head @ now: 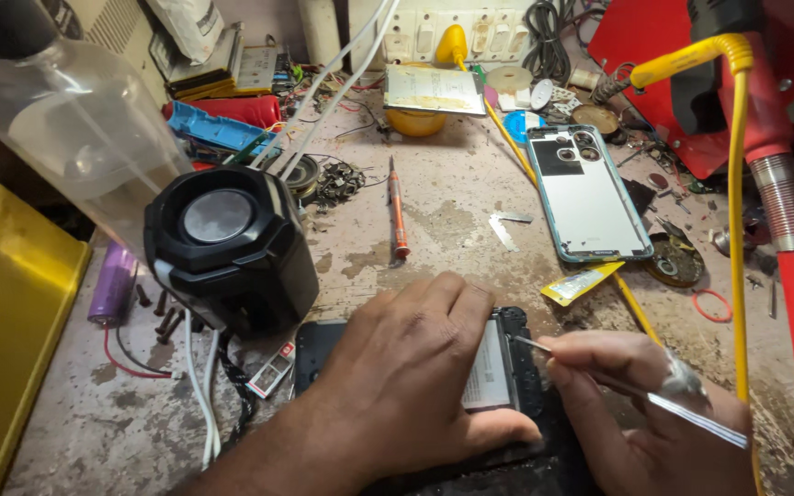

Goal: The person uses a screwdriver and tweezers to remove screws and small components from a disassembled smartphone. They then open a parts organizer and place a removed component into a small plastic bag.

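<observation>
— Where are the hands?

— The left hand (406, 367) lies flat, fingers spread, pressing on the opened black phone with its grey battery (492, 372), which sits on the worktop (452, 211) right under the person. The right hand (636, 395) is closed around thin metal tweezers (599, 372).

— Which way does the tool point?

— Leftward; its tip touches the phone's top right corner. The phone's long axis looks to run left to right. The black speaker (232, 243) stands just beyond.
</observation>
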`<act>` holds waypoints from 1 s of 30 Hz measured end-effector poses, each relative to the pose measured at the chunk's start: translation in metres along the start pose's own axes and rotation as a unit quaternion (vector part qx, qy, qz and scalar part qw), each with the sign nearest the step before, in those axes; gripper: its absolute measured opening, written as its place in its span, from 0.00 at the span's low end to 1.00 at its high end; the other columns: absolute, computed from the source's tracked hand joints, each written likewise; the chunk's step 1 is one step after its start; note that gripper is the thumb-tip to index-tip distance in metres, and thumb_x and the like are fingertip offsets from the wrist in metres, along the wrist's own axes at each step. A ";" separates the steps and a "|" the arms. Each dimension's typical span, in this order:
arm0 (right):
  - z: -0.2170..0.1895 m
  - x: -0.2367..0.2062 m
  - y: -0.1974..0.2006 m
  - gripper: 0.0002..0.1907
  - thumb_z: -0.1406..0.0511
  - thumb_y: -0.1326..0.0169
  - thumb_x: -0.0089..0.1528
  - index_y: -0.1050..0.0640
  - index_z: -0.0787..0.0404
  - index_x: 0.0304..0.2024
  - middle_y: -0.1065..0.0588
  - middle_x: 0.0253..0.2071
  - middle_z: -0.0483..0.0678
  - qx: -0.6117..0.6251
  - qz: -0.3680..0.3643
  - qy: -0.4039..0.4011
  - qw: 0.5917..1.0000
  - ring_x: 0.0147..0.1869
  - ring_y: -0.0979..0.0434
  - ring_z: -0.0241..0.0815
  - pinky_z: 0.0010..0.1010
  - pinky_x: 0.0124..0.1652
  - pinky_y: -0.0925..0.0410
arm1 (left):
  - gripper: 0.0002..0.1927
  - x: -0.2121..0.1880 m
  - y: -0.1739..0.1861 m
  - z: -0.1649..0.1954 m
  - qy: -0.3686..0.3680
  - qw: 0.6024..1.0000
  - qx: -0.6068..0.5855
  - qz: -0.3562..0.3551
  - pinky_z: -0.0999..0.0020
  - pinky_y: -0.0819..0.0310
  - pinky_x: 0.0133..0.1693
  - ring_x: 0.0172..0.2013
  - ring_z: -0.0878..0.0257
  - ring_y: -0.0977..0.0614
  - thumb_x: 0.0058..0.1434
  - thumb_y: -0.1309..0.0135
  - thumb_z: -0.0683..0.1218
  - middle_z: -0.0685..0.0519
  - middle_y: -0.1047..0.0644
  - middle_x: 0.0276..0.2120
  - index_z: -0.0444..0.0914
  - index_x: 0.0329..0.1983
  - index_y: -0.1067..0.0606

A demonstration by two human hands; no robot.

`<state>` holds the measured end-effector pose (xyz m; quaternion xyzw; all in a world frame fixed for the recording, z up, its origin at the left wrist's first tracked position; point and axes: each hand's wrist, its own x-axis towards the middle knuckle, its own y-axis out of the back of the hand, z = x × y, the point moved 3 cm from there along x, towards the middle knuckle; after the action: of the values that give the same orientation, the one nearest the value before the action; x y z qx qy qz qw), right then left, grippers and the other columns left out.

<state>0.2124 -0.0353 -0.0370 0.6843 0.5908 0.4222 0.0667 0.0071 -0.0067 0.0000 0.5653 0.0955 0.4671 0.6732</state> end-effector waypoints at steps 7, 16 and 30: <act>-0.016 0.005 0.000 0.07 0.70 0.37 0.58 0.17 0.61 0.39 0.17 0.36 0.47 0.001 0.026 0.021 0.999 0.40 0.13 0.34 0.26 0.40 0.23 | 0.49 -0.001 0.001 0.003 0.025 0.999 -0.016 -0.031 0.50 0.29 0.47 0.48 0.43 0.23 0.38 0.30 0.70 0.40 0.27 0.43 0.28 0.49 0.29; -0.037 0.001 -0.003 0.08 0.70 0.36 0.56 0.19 0.60 0.39 0.19 0.40 0.52 -0.062 0.052 0.163 0.983 0.45 0.14 0.39 0.28 0.43 0.23 | 0.44 -0.001 0.001 0.010 0.034 0.999 -0.021 -0.008 0.52 0.29 0.49 0.50 0.44 0.24 0.42 0.30 0.61 0.40 0.26 0.45 0.29 0.54 0.30; -0.027 -0.018 -0.021 0.17 0.70 0.36 0.53 0.17 0.57 0.45 0.19 0.41 0.51 -0.204 0.088 0.179 0.958 0.44 0.15 0.47 0.36 0.44 0.22 | 0.56 -0.008 -0.008 0.011 0.049 0.992 -0.083 -0.083 0.47 0.28 0.51 0.58 0.36 0.28 0.46 0.33 0.56 0.29 0.32 0.56 0.16 0.67 0.44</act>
<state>0.1794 -0.0556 -0.0411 0.6188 0.4317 0.6535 0.0605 0.0142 -0.0193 -0.0064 0.4741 0.1357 0.4425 0.7490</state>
